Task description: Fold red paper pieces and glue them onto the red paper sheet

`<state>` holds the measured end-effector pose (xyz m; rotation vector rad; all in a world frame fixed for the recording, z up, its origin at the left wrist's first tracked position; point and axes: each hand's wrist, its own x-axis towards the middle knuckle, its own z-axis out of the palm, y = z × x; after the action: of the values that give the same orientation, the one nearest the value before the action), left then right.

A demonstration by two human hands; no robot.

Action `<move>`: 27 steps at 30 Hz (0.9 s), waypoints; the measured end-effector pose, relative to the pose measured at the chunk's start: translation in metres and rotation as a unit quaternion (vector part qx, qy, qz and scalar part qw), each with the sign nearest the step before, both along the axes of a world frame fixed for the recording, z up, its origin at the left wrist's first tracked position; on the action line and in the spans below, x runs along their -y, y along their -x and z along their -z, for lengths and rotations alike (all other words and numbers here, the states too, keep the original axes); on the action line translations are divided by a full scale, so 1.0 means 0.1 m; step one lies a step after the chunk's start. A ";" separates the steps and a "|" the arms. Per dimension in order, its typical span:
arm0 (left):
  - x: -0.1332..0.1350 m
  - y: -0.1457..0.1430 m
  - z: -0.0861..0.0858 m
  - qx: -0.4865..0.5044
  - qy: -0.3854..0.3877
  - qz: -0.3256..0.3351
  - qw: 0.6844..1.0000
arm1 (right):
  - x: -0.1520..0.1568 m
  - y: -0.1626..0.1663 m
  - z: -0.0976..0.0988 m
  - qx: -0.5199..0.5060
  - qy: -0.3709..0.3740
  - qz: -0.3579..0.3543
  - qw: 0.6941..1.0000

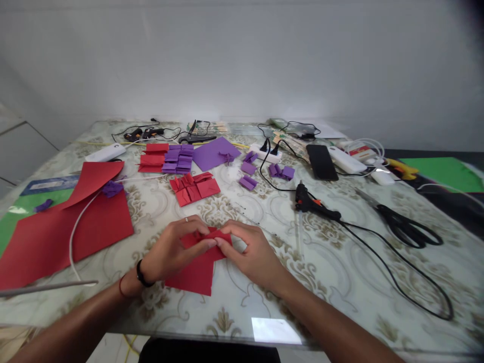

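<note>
A small piece of red paper [220, 235] is pinched between both of my hands, with a fold along its upper edge. My left hand [181, 247] grips its left side between thumb and fingers, and my right hand [251, 252] grips the right side the same way. Beneath them, flat on the table, lies a red paper square [192, 275], partly hidden by my left hand. Just beyond my hands sits a block of folded red paper pieces [194, 188]. Behind it is a red and purple block [177, 159] of folded pieces.
Large red sheets [102, 222] lie at left under a white cable [77, 227]. Several folded purple pieces [247, 181] lie near a power strip [266, 153]. At right are a black glue gun [317, 204], its looping cord, black-handled scissors [408, 227] and a phone [322, 162].
</note>
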<state>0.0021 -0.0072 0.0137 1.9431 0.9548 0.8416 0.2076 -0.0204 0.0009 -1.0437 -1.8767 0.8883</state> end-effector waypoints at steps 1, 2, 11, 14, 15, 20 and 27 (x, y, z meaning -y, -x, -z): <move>0.00 0.01 0.01 0.008 0.009 -0.003 1.000 | 0.00 0.00 -0.01 0.008 0.008 0.005 1.000; 0.00 0.02 0.01 0.016 0.015 -0.011 1.000 | 0.00 -0.01 -0.01 0.016 0.018 0.008 1.000; 0.02 0.06 0.01 0.030 0.038 -0.037 0.998 | 0.01 -0.01 0.00 -0.022 0.032 0.017 0.999; 0.01 0.07 0.01 0.031 0.041 -0.043 0.998 | -0.01 -0.04 -0.02 -0.033 0.030 0.025 0.999; 0.00 0.07 0.01 0.030 0.044 -0.034 0.998 | -0.02 -0.05 -0.02 -0.032 0.025 0.024 0.999; -0.02 0.05 0.04 0.022 0.050 -0.001 0.998 | -0.04 -0.06 -0.01 -0.006 0.031 0.002 1.000; 0.01 0.02 0.07 0.044 0.047 -0.032 0.997 | -0.03 -0.04 -0.02 -0.019 0.064 -0.005 0.998</move>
<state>0.0005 -0.0082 0.0070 1.7890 0.9899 0.8962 0.2113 -0.0178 0.0028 -1.0862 -1.8141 1.0399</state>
